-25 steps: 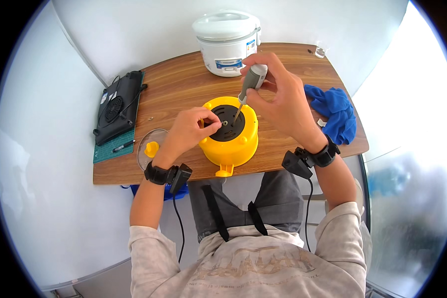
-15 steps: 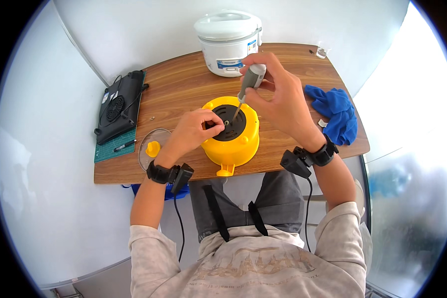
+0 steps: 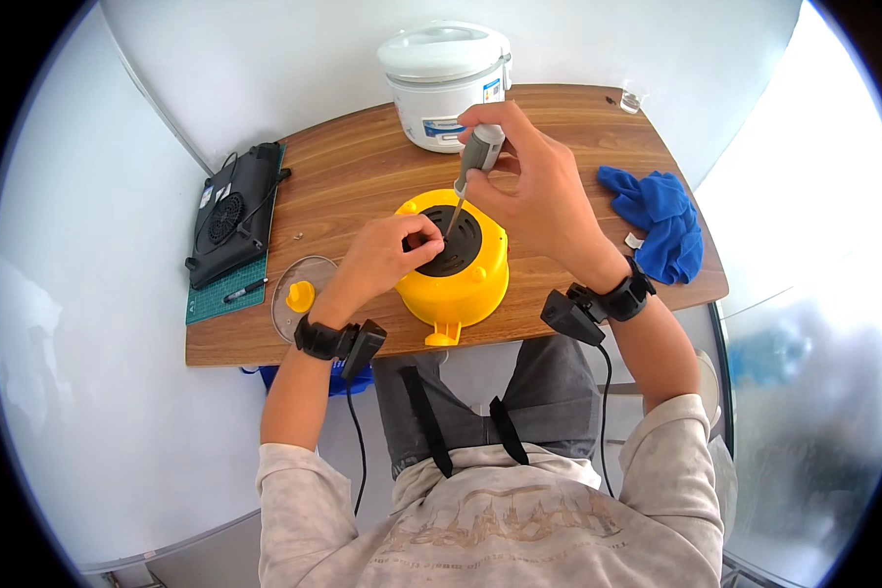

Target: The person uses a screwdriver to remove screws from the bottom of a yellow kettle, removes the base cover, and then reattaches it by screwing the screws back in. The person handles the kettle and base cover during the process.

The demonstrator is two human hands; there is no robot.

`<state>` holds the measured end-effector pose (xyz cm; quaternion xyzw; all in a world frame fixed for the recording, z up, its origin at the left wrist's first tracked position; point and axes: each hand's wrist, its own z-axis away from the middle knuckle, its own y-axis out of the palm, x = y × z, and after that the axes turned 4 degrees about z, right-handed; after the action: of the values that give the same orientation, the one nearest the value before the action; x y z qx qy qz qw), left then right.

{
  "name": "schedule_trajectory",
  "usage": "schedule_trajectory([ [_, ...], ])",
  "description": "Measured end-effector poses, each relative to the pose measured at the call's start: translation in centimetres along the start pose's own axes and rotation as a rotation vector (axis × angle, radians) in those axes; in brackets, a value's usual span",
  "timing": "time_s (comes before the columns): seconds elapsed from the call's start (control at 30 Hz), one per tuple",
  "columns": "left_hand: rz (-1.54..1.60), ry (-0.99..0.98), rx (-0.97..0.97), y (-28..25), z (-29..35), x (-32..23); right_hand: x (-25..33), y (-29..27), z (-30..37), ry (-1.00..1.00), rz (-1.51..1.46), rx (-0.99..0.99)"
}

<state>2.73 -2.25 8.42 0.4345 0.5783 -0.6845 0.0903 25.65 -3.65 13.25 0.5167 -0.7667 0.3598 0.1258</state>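
A yellow round pot-like appliance (image 3: 461, 294) stands upside down at the table's near edge, its black slotted base plate (image 3: 465, 257) facing up. My right hand (image 3: 529, 181) grips a grey-handled screwdriver (image 3: 481, 155) from above, thumb and fingers around the handle. Its shaft slants down, and the tip meets the middle of the black plate. My left hand (image 3: 387, 255) rests at the plate's left side, thumb and forefinger pinched together beside the tip. Whatever sits between those fingertips is too small to make out.
A white rice cooker (image 3: 441, 88) stands at the back. On the left, a black appliance (image 3: 233, 216) lies on a green cutting mat (image 3: 206, 304) with a marker (image 3: 245, 290). A glass lid (image 3: 282, 304) with yellow knob is nearby. Right: blue cloth (image 3: 661, 225), small clear cup (image 3: 632, 101).
My right hand has moved left and slightly down with the screwdriver, bringing its tip to the plate's middle beside my left fingertips. The left hand has stayed nearly in place.
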Motion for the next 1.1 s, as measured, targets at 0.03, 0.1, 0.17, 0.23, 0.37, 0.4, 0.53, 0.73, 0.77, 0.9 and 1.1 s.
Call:
schedule_trajectory([
  [0.03, 0.000, 0.010, 0.004, 0.1, 0.0, 0.1, 0.0, 0.0, 0.0, -0.008, 0.011, 0.002],
  [0.1, -0.001, 0.029, 0.012, 0.2, 0.0, 0.3, 0.1, 0.0, 0.4, -0.052, 0.029, -0.019],
  [0.17, 0.003, 0.059, -0.005, 0.2, 0.1, 0.5, 0.4, -0.2, 1.0, -0.060, 0.040, -0.030],
  [0.23, -0.004, 0.061, -0.014, 0.3, 0.0, 0.5, 0.9, -0.5, 2.1, -0.025, 0.041, -0.031],
  [0.37, -0.026, 0.057, -0.059, 0.2, 0.0, 0.1, 2.0, -1.5, 4.4, 0.047, 0.059, -0.069],
  [0.4, -0.029, 0.066, -0.074, 0.3, -0.1, 0.0, 1.9, -1.6, 4.9, 0.033, 0.052, -0.097],
  [0.53, -0.059, 0.118, -0.077, 0.5, -0.3, 0.6, 1.3, -1.5, 6.5, 0.015, 0.041, -0.178],
  [0.73, -0.051, 0.082, -0.042, 0.5, -0.5, 0.6, 0.7, -1.4, 7.1, 0.123, -0.063, -0.204],
  [0.77, -0.057, 0.074, -0.040, 0.5, -0.4, 0.5, 0.7, -1.4, 7.2, 0.129, -0.065, -0.206],
  [0.9, -0.080, 0.070, -0.039, 0.5, -0.4, 0.2, 0.5, -1.4, 7.4, 0.131, -0.055, -0.212],
  [1.1, -0.119, 0.068, -0.022, 0.0, -0.5, -0.6, 0.7, -1.4, 7.7, 0.145, -0.102, -0.224],
])
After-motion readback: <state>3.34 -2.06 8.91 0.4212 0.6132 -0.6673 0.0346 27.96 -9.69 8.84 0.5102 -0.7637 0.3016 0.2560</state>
